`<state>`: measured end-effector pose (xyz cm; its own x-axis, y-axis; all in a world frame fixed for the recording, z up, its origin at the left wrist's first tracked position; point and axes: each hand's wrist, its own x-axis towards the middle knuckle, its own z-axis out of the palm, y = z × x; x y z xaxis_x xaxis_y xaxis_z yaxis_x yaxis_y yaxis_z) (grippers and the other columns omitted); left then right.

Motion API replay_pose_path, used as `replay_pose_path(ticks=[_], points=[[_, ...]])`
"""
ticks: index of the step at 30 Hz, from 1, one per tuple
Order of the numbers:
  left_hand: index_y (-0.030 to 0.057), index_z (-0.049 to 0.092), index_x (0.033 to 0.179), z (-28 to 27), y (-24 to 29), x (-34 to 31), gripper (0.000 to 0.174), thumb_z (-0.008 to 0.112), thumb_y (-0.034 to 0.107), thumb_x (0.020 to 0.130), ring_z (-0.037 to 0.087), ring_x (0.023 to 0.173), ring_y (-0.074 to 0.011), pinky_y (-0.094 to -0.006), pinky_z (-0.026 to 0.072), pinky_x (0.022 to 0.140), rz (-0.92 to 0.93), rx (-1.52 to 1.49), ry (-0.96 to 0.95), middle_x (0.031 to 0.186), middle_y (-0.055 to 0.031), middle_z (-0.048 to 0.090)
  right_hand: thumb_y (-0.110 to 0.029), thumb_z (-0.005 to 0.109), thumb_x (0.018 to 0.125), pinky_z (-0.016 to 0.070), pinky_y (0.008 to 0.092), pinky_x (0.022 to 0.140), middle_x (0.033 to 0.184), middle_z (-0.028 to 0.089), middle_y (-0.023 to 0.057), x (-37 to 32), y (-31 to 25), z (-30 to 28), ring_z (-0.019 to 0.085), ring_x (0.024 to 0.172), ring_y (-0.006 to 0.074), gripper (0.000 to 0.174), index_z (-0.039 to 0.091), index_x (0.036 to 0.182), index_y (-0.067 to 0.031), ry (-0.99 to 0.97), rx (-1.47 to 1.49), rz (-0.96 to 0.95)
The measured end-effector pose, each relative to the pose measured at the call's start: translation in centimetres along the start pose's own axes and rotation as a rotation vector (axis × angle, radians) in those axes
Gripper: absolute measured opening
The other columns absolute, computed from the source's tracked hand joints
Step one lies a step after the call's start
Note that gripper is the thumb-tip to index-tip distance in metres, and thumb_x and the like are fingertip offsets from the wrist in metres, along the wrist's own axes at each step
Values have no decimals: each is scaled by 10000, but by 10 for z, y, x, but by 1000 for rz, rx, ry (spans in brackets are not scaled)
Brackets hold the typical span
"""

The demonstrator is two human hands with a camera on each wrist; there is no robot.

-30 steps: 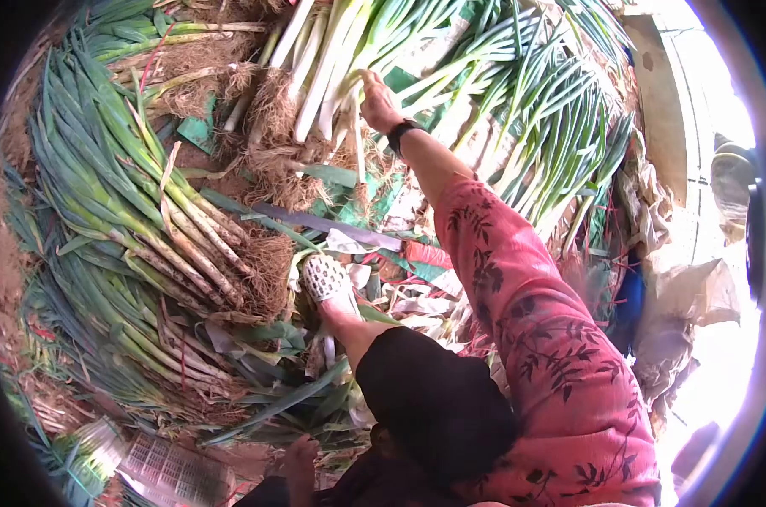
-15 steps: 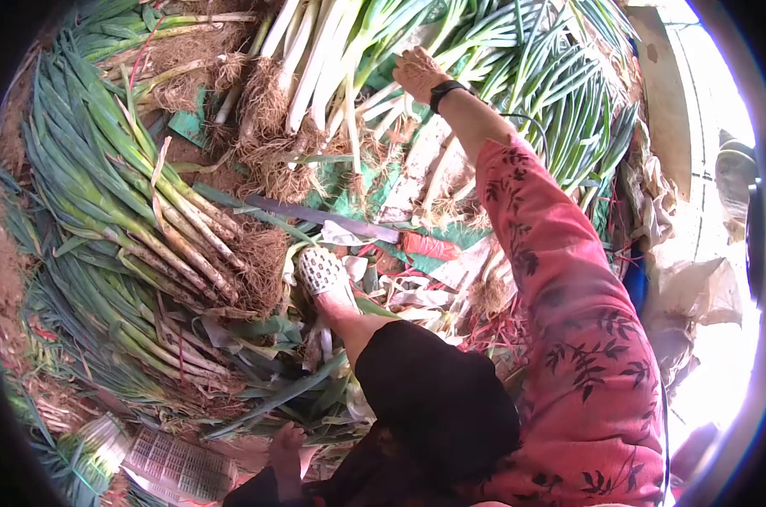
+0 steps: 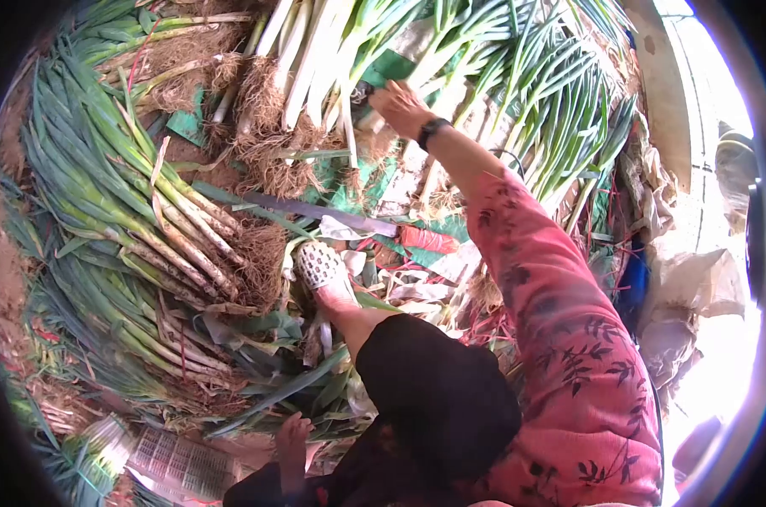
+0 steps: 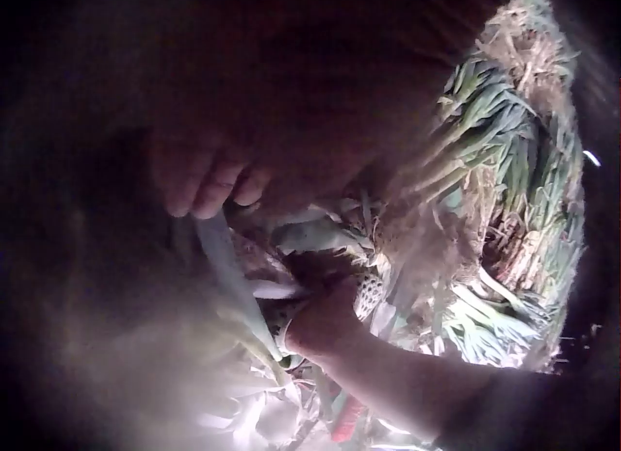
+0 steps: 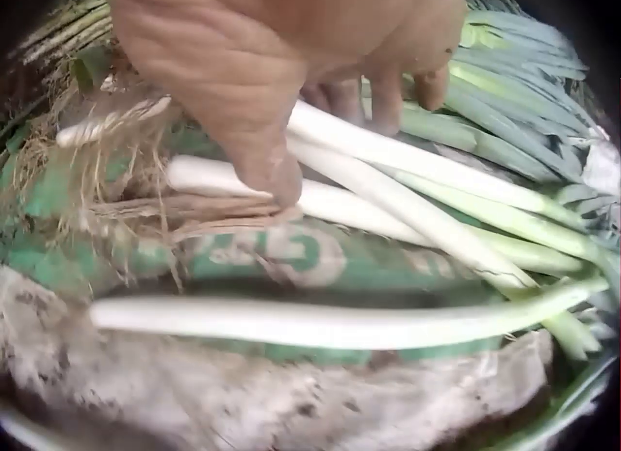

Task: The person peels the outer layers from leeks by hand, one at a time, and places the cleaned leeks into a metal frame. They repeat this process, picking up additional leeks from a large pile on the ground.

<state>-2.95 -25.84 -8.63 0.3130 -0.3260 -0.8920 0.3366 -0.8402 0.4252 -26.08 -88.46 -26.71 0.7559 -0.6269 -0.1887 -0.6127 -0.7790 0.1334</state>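
My right hand (image 3: 401, 110) reaches in among the long white-stemmed green onions (image 3: 315, 68) at the top of the head view. Up close in the right wrist view, the hand (image 5: 291, 63) grips pale stalks (image 5: 378, 213), the thumb on one side and the fingers behind; a brown dry strip (image 5: 194, 213) lies by the thumb tip. Another white stalk (image 5: 291, 325) lies in front, untouched. At the bottom of the head view is my left hand (image 3: 294, 439), holding nothing, its fingers loosely bent. Its fingertips hang dark in the left wrist view.
A long knife (image 3: 315, 215) with a red-wrapped handle (image 3: 427, 239) lies beside my foot in a white perforated shoe (image 3: 319, 264). Root-ended onion bundles (image 3: 138, 203) cover the left side. A plastic crate (image 3: 180, 460) stands at the lower left, and crumpled sacking (image 3: 687, 287) lies on the right.
My right hand has swung right and away from me, then come partly back toward the left among the stalks. My left hand has risen slightly.
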Motion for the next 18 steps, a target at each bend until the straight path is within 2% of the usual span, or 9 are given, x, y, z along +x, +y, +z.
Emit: replay_pose_path(ticks=[3,4,6,10,11,13,15,16,18], points=[[-17,557,1158,-7,-8,3,338,611,171,882,635,816,-163,-260,496,706,55,-55,27,945,-107,648,-82,628,733,411,372,829,983,555,14,-36,3,-7,485,997,219,241,576,966,-119,-58,25,-90],[-17,557,1158,-9,-10,4,338,611,171,882,635,816,-163,-260,496,706,56,-62,25,945,-107,648,-106,637,731,413,384,824,986,571,10,-59,10,23,491,1013,221,252,590,979,-107,199,-139,-207],[-18,553,1163,-11,-14,7,353,616,171,871,634,820,-166,-262,495,717,76,-1,35,950,-113,648,-114,616,756,413,429,897,1065,617,27,-85,2,6,473,1153,228,309,620,1065,-125,-508,-123,-178],[-29,517,1207,-1,-14,5,376,596,127,874,605,897,-169,-298,481,840,-23,-67,-39,998,-108,625,-188,773,687,369,484,1028,1287,524,122,-96,5,-23,452,1239,317,691,498,1320,-154,-695,228,-114],[-31,520,1208,5,-10,3,384,600,139,873,608,893,-167,-296,485,835,-56,-25,-44,998,-109,626,-339,786,667,325,478,1069,1386,410,183,-69,17,-20,386,1283,341,837,409,1386,-137,-866,431,-169],[-40,521,1213,5,-19,4,407,607,165,872,615,887,-164,-292,494,824,-35,24,-83,1010,-117,630,-333,740,766,255,440,1128,1476,309,155,-33,9,-31,345,1332,315,801,329,1422,-127,-783,1122,81],[-39,519,1219,-1,-30,13,405,598,166,878,616,890,-167,-294,493,827,-37,17,-81,1019,-120,631,-355,705,804,396,438,1041,1382,431,197,-3,2,-33,468,1235,284,777,336,1396,-14,-408,1618,134],[-37,517,1224,-4,-35,15,403,588,166,884,618,892,-171,-296,491,829,-51,13,-75,1027,-124,632,-376,709,786,479,392,925,1182,589,187,19,-5,-25,579,1062,260,616,538,1211,36,-226,1592,356],[-35,519,1223,-9,-30,19,401,583,176,888,620,885,-172,-292,488,821,-23,-9,-47,1018,-120,636,-347,739,769,491,396,845,1008,615,116,53,-17,-5,581,965,240,506,582,1082,18,-229,1474,746]])
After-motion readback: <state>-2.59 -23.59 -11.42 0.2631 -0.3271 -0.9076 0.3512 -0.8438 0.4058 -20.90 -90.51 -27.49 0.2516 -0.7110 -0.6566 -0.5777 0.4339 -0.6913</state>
